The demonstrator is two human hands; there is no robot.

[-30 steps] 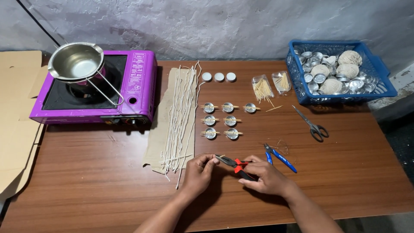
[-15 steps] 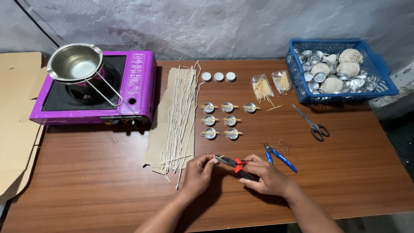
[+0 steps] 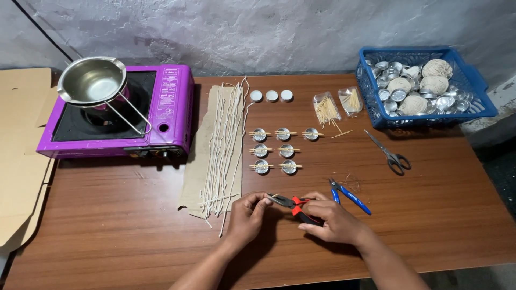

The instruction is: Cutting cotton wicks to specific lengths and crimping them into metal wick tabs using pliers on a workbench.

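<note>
Almost nothing has moved. Your left hand (image 3: 244, 217) has slid a tiny bit closer to the pliers (image 3: 293, 205), and its fingertips now pinch right at the tip of the pliers. Your right hand (image 3: 330, 220) has shifted just a little on the red handles, on the far side of the pliers from your left hand. The pliers have tipped only a touch.
</note>
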